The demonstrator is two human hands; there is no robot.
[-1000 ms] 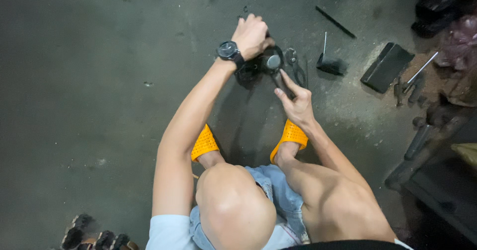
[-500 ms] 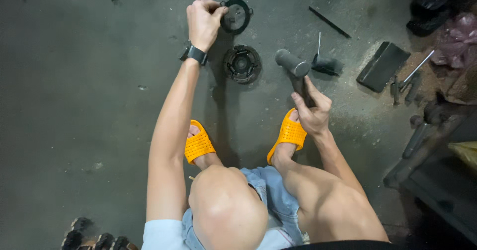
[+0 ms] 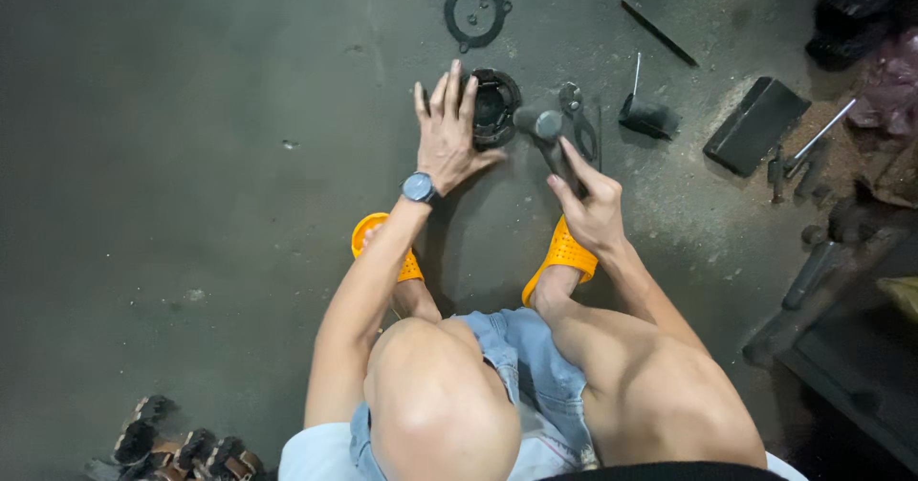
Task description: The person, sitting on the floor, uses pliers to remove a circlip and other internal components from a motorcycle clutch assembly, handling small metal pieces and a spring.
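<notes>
- Nearest the person, the orange sandals stood just behind both hands, closing off room toward the body.
- The right hand was wrapped round the handle of a hammer, forefinger laid along it, with the head just right of the round part.
- The left hand was spread flat, fingers fanned, against the left rim of the round black part, which sat on the floor between the hands.
- The step looked like steadying the part for a hammer blow; that would call for fingers kept off the rim.
- Pliers lay just right of the hammer head, crowding that side.
- Beyond the left hand lay a flat ring, apart from the part.
- Left of the left hand, the floor was open.
</notes>
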